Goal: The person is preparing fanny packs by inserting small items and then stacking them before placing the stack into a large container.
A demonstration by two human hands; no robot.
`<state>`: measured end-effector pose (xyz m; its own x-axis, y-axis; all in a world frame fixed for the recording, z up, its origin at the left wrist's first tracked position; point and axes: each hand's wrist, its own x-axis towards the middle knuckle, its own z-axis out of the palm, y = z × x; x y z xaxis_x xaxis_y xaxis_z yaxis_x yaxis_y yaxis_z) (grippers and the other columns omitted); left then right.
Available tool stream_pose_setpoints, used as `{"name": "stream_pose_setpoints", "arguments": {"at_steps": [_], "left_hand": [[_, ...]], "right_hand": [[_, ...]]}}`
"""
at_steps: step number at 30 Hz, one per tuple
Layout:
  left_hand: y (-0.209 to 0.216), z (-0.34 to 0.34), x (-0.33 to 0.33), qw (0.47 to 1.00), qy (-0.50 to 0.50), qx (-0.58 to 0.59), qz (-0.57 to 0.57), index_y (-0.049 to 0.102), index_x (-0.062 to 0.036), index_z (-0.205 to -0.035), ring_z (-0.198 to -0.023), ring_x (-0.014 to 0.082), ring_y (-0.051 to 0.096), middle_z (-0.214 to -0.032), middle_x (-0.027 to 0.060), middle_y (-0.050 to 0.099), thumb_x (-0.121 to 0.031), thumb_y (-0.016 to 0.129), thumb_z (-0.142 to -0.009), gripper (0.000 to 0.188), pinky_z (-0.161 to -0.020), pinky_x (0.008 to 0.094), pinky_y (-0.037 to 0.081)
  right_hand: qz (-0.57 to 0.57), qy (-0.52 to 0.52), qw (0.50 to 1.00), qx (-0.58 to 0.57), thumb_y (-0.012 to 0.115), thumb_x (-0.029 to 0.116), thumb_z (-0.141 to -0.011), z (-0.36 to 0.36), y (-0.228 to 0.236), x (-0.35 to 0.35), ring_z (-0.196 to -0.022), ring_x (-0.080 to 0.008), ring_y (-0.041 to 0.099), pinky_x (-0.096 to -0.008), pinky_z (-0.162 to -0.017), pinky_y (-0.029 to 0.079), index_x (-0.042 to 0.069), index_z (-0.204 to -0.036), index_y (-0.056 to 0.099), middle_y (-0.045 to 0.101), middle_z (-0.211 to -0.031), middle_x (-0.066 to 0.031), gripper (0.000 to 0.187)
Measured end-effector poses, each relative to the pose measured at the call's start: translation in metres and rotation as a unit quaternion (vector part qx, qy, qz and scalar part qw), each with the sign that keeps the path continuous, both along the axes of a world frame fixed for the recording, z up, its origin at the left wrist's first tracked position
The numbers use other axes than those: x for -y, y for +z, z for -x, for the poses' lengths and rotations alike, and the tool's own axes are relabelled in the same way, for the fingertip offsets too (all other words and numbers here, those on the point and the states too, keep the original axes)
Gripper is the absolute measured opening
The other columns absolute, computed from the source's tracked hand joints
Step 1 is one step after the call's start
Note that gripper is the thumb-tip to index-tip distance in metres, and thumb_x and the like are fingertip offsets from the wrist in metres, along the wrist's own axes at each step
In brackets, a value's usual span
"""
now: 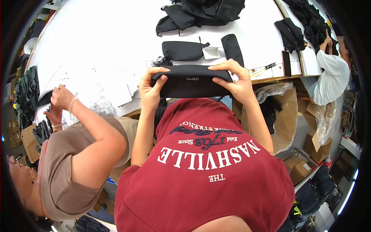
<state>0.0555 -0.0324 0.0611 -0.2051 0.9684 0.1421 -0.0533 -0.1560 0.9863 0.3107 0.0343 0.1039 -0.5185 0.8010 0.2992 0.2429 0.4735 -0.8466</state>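
Observation:
Both my hands hold a black fabric pouch (pixel 185 89) by its two ends, level above the table's near edge. My left hand (pixel 151 86) pinches the left end, thumb on the near face and fingers over the top. The right end is gripped the same way by my right hand (pixel 236 80). Just beyond it lies a second black pouch (pixel 181 51), with a white paper tag (pixel 211 53) at its right end. Another narrow black pouch (pixel 232 47) rests to the right of the tag. A tangle of black cords (pixel 161 62) sits behind my left hand.
A heap of black bags (pixel 205 15) covers the white table's (pixel 100 34) far side. At right are yellow-handled snips (pixel 266 69), a dark phone-like slab (pixel 286 63) and a plastic-lined carton (pixel 284 120). Co-workers stand at left, in a brown shirt (pixel 73 162), and far right, in white (pixel 332 77).

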Motion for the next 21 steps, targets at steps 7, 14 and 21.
{"name": "stream_pose_setpoints", "arguments": {"at_steps": [7, 14, 21], "left_hand": [[-0.020, 0.027, -0.001, 0.970, 0.027, -0.219, 0.106, 0.058, -0.0061, -0.117, -0.097, 0.0193, 0.055, -0.112, 0.0080, 0.061, -0.019, 0.066, -0.086, 0.035, -0.089, 0.0316, 0.041], [-0.089, 0.128, 0.041, 0.773, 0.318, -0.500, 0.229, 0.041, -0.0021, -0.133, -0.127, 0.0371, 0.033, -0.136, 0.0220, 0.039, -0.048, 0.071, -0.076, 0.079, -0.104, 0.0472, 0.028], [-0.128, 0.150, 0.058, 0.717, 0.296, -0.541, 0.326, 0.029, 0.0005, -0.140, -0.132, 0.0412, 0.024, -0.142, 0.0260, 0.027, -0.060, 0.075, -0.063, 0.108, -0.106, 0.0530, 0.025]], "right_hand": [[0.095, -0.241, 0.966, -0.013, 0.070, 0.013, -0.083, -0.043, -0.047, -0.016, -0.068, -0.0061, 0.051, -0.0219, -0.058, 0.042, 0.008, -0.109, 0.065, 0.063, -0.091, -0.0005, 0.027], [-0.212, -0.412, 0.829, 0.313, 0.066, 0.007, -0.077, -0.111, -0.138, -0.041, -0.087, -0.0309, 0.057, -0.0407, -0.076, 0.046, 0.013, -0.135, 0.042, 0.058, -0.100, -0.0121, 0.063], [-0.082, -0.364, 0.864, 0.338, 0.054, 0.005, -0.072, -0.116, -0.186, -0.037, -0.104, -0.0341, 0.053, -0.0424, -0.091, 0.043, 0.008, -0.124, 0.052, 0.056, -0.113, -0.0154, 0.052]]}}
